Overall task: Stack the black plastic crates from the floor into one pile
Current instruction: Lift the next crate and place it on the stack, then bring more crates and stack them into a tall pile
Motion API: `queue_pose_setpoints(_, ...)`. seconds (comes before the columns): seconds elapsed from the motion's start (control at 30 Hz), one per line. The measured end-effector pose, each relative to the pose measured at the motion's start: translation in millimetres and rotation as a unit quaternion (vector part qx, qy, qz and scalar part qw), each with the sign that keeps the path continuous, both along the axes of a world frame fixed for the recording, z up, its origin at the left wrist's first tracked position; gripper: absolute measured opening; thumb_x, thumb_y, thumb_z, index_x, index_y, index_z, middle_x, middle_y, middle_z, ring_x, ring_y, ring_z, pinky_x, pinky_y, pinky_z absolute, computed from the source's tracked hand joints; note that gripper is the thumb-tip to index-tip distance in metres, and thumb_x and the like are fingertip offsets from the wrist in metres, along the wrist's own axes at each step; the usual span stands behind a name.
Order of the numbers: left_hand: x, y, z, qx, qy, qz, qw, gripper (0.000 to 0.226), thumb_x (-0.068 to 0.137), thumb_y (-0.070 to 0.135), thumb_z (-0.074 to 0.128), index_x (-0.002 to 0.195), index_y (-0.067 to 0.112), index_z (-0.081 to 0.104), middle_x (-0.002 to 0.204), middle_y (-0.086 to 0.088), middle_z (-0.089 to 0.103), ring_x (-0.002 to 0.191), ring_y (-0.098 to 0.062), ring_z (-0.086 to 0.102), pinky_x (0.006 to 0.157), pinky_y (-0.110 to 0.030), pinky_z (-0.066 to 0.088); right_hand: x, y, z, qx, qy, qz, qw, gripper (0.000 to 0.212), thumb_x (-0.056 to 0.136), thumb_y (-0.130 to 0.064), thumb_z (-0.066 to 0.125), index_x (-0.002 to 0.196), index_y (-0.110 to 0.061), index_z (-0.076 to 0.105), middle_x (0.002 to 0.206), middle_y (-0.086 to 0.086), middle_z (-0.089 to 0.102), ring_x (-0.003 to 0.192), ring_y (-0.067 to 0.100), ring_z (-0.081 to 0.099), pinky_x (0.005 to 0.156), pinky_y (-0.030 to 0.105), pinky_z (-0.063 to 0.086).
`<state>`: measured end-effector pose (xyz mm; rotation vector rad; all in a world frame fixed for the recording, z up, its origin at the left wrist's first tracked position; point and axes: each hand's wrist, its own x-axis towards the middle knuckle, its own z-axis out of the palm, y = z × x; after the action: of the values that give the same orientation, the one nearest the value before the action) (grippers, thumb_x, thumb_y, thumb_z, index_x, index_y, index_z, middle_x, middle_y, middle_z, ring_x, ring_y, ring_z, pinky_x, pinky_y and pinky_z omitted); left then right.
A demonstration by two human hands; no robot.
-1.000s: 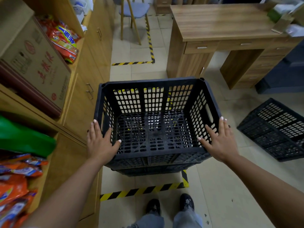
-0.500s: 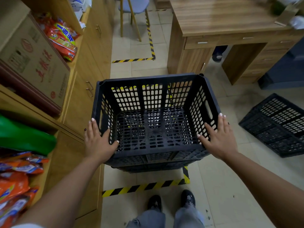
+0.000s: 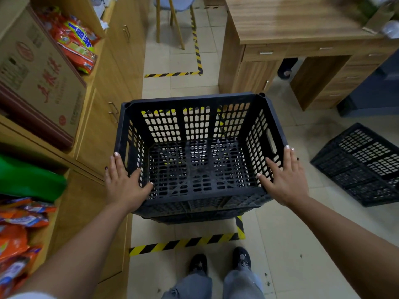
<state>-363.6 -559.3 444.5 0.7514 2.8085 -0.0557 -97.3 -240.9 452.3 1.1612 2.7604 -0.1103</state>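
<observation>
A black perforated plastic crate (image 3: 194, 102) stands upright in front of me, nested on top of another black crate (image 3: 194, 219) whose rim shows just below its near wall. My left hand (image 3: 123, 182) clasps the top crate's near-left corner, thumb inside, fingers along the outer wall. My right hand (image 3: 285, 178) clasps the near-right corner the same way. A further black crate (image 3: 362, 165) lies tilted on the floor at the right, apart from the pile.
Wooden cabinets and shelves (image 3: 103, 117) with snack packets, a cardboard box (image 3: 41, 78) and a green bag run along the left. A wooden desk (image 3: 291, 26) stands at the back right, a chair (image 3: 172, 20) behind. Yellow-black tape (image 3: 185, 242) marks the tiled floor by my shoes.
The top crate has settled slightly lower onto the one beneath. Both hands stay on its near corners; the view has shifted a little.
</observation>
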Motion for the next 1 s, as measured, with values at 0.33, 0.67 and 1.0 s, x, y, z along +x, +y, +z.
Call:
queue_pose_setpoints(0.33, -3, 2, -3, 0.017, 0.003, 0.001, 1.000, 0.065, 0.086, 0.062, 0.046, 0.141, 0.029, 0.043, 0.155, -0.018, -0.026, 0.143, -0.031, -0.026, 0.117, -0.048, -0.001, 1, -1, 4, -0.003, -0.005, 0.005, 1.000, 0.090, 0.076, -0.076, 0.005, 0.147, -0.029, 0.034, 0.158, 0.018, -0.014, 0.146, 0.028, -0.015, 0.118, 0.043, -0.001)
queue_pose_setpoints(0.67, -3, 6, 26, -0.084, -0.060, -0.031, 0.994, 0.101, 0.084, 0.073, 0.036, 0.152, 0.014, -0.009, 0.152, -0.026, -0.027, 0.142, -0.040, -0.023, 0.116, -0.052, -0.005, 3, 1, 19, -0.053, -0.062, 0.010, 0.997, 0.086, 0.084, -0.076, 0.014, 0.153, -0.025, 0.004, 0.156, 0.018, -0.023, 0.143, 0.030, -0.025, 0.116, 0.044, -0.007)
queue_pose_setpoints(1.0, 77, 101, 81, 0.011, -0.039, -0.139, 0.990, 0.082, 0.094, 0.058, 0.034, 0.153, 0.012, 0.001, 0.161, -0.007, 0.005, 0.148, -0.024, 0.007, 0.120, -0.042, 0.012, 72, 28, 84, -0.037, 0.048, 0.066, 0.996, 0.099, 0.072, -0.080, -0.004, 0.153, -0.025, 0.011, 0.160, 0.009, -0.011, 0.147, 0.023, -0.015, 0.118, 0.038, 0.003)
